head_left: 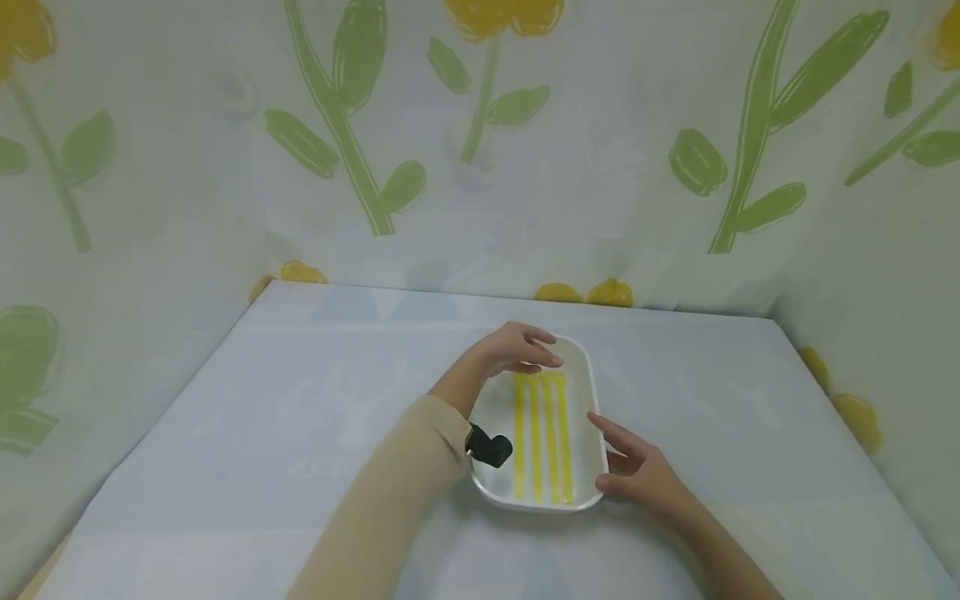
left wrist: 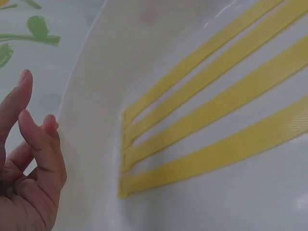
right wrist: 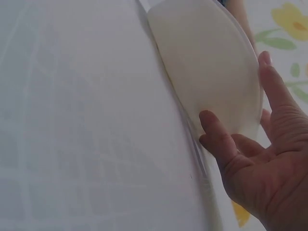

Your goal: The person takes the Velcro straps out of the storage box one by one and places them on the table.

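A white rounded rectangular dish [head_left: 585,383] lies on the table, with several flat yellow strips [head_left: 535,450] running side by side along its bottom. In the left wrist view the strips [left wrist: 207,120] end in a row near the dish's curved wall [left wrist: 96,86]. My left hand [head_left: 517,347] hovers over the far end of the dish, its fingers loosely bent and nothing in them. Along the dish's right side, my right hand [head_left: 633,467] touches the outer wall and rim with spread fingers. Seen from the right wrist, the thumb of that hand [right wrist: 269,159] lies against the pale side wall [right wrist: 207,62].
The dish stands on a pale table [head_left: 300,433] with a faint pattern. Behind and at both sides hangs a white curtain [head_left: 592,167] with green leaves and yellow flowers. A black wrist device [head_left: 491,448] on the left sleeve [head_left: 397,500] reaches over the dish's left rim.
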Tool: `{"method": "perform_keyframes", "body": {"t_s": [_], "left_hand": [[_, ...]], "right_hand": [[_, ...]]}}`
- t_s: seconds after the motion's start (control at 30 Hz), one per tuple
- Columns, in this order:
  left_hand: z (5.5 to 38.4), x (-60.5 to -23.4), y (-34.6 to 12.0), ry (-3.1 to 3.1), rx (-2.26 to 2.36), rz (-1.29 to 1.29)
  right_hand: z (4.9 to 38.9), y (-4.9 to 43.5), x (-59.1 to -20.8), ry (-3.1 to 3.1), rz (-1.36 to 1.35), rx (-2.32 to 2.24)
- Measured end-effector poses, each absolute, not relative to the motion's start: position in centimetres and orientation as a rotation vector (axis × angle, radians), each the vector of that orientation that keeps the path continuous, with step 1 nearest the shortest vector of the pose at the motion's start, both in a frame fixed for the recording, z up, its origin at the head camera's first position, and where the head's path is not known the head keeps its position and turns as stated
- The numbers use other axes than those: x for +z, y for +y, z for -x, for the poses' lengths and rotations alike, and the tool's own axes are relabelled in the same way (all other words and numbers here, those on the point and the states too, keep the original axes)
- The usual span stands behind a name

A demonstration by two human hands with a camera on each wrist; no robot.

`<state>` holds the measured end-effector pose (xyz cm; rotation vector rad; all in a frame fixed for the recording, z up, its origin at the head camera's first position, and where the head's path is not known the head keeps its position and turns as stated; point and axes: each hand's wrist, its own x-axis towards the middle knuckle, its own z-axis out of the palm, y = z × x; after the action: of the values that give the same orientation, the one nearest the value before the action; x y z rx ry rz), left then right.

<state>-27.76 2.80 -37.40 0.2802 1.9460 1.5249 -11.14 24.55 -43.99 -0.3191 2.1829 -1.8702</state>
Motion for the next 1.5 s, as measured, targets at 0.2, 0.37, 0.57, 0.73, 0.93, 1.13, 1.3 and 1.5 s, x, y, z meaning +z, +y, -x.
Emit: {"method": "perform_keyframes", "body": {"t_s": [0.2, 0.37, 0.57, 0.73, 0.93, 1.13, 1.3, 1.5], "left_hand": [[27.1, -39.1, 4.2, 2.155, 1.374, -0.401], [26.7, -40.4, 4.7, 2.365, 1.243, -0.596], [26.3, -41.7, 4.8, 2.496, 1.068, -0.661], [26.0, -42.1, 4.9, 2.566, 0.922, -0.693], [25.9, -42.0, 5.0, 2.569, 0.892, -0.704], [26.2, -42.1, 5.2, 2.568, 0.9, -0.739], [26.4, -42.0, 5.2, 2.495, 1.061, -0.716], [26.4, -41.5, 5.3, 2.319, 1.346, -0.689]], "right_hand": [[10.9, 24.3, -43.9, 2.209, 0.319, -1.863], [11.4, 24.3, -43.9, 2.212, 0.392, -1.856], [11.6, 24.3, -44.1, 2.188, 0.398, -1.852], [11.6, 24.1, -44.0, 2.199, 0.383, -1.85], [11.6, 23.9, -43.8, 2.233, 0.337, -1.825], [11.6, 23.8, -43.5, 2.25, 0.331, -1.81], [11.5, 23.9, -43.5, 2.228, 0.376, -1.831], [11.5, 23.8, -43.6, 2.22, 0.362, -1.826]]}}
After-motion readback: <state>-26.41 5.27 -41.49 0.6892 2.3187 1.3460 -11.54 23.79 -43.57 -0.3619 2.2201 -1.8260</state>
